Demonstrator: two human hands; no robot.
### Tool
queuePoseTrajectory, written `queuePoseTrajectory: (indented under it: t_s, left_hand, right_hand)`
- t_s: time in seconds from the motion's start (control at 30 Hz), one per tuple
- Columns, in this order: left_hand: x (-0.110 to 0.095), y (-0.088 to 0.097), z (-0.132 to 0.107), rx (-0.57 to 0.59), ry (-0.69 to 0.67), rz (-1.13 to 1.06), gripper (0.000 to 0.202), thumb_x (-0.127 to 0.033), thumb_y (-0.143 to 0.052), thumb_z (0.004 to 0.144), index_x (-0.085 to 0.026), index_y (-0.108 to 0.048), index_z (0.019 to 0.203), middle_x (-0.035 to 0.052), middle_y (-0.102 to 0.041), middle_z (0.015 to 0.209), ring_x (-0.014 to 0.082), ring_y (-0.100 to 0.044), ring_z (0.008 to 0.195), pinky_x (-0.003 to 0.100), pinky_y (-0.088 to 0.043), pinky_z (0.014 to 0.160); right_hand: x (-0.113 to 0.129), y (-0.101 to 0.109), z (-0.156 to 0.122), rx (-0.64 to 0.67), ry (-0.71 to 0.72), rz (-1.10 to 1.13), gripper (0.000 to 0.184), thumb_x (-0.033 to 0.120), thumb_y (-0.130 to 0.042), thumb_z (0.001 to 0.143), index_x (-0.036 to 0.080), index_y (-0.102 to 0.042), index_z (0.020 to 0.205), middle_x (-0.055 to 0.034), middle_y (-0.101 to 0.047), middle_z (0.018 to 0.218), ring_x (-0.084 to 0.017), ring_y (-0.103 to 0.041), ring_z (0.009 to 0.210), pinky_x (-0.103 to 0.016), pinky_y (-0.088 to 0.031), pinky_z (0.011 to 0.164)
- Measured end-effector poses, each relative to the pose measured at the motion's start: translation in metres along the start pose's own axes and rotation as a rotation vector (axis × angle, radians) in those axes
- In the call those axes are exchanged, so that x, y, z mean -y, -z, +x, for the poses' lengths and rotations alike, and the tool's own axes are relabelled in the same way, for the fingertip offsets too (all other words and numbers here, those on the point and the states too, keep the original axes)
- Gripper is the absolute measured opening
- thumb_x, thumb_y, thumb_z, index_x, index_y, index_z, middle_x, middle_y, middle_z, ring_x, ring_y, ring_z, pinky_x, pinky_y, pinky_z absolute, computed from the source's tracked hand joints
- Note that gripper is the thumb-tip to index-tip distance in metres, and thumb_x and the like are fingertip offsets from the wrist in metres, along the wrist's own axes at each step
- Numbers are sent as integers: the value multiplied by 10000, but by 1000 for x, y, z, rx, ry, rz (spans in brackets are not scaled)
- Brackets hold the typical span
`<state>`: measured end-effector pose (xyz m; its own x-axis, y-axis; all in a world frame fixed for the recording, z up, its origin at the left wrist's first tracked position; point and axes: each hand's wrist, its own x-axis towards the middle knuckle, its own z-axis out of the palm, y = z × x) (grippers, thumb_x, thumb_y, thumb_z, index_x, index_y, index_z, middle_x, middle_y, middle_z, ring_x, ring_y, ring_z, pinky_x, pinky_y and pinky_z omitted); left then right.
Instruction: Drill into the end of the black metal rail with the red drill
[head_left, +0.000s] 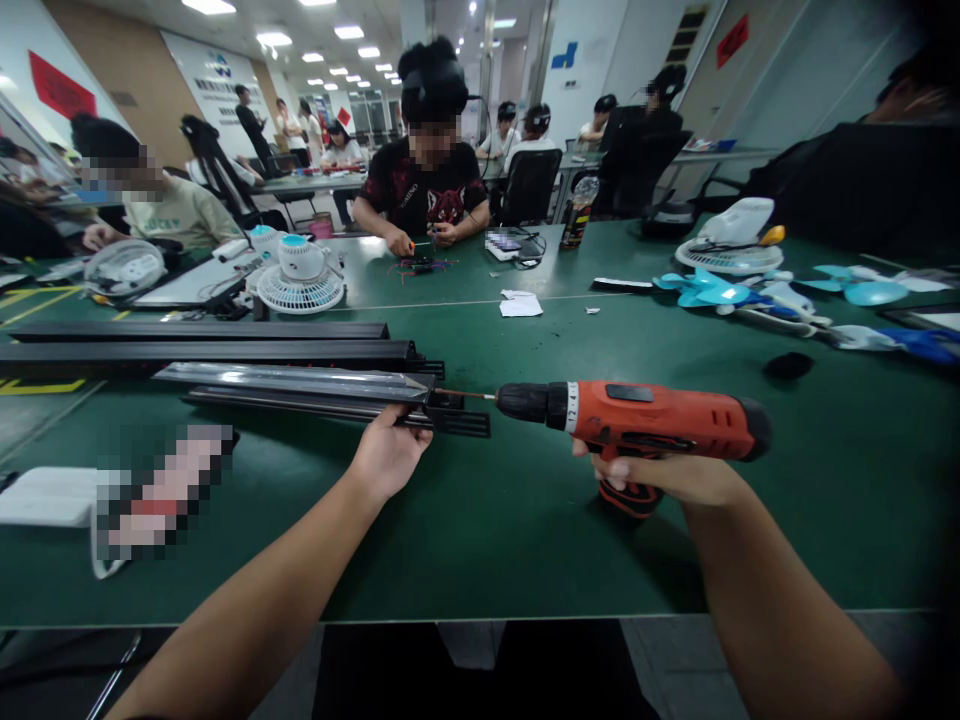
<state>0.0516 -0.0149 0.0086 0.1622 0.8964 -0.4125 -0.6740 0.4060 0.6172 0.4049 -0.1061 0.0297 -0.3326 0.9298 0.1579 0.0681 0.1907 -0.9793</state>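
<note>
Two hands are working around one red drill (pixel 667 415), which is serving as the landmark here. The right hand (pixel 667 478) is wrapping the drill's handle, its fingers closing around the grip near the trigger; whether the trigger is being pressed, I cannot tell. The left hand (pixel 391 455) is clamping the near end of a plastic-wrapped rail (pixel 300 377), which is lying to the left of the drill with its end facing the chuck. A lower black rail (pixel 465 422) with a slotted end is sitting just beside it, also left of the drill; whether the left fingers are pressing that one too is not showing.

From the drill's chuck, a long thin bit (pixel 465 393) is pointing left and reaching the wrapped rail's end. The work at this end is looking under way rather than finished, since the bit is lining up with it; whether the tip is seating in a screw or hole is staying too small to judge. Farther left of the drill and beyond the held rail, two longer black rails (pixel 206 351) are lying on the green table (pixel 525 560) without a hand on them, their own progress not showing.
</note>
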Motion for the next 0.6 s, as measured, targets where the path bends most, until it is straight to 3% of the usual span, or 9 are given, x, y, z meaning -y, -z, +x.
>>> queuePoseTrajectory:
  t_s: [0.23,0.43,0.6]
  left_hand:
    - [1,1,2,3,-1,-3,171,-128,-593,1056,-195,-745,1012,79,-772,1005,141,-609,741,258,-494,620]
    - [0,2,2,-1,4,-15,175,-122,-611,1039,-204,-765,1055,81,-789,1043,153,-604,753,274,-478,624]
    - [1,3,3,9,0,-4,177,-129,-595,1050,-192,-760,1055,85,-792,1058,142,-599,741,269,-486,623]
  right_hand:
    - [-1,-1,1,7,9,-6,274,462,-949,984,241,-892,1135,-76,-845,952,-154,-689,632,-297,-698,614]
    - [-2,0,0,27,13,-6,265,465,-936,998,253,-897,1152,-33,-787,816,-159,-683,625,-291,-689,613]
    - [-3,0,-1,-2,-4,3,289,479,-958,975,247,-905,1139,-76,-839,938,-160,-693,637,-294,-679,604]
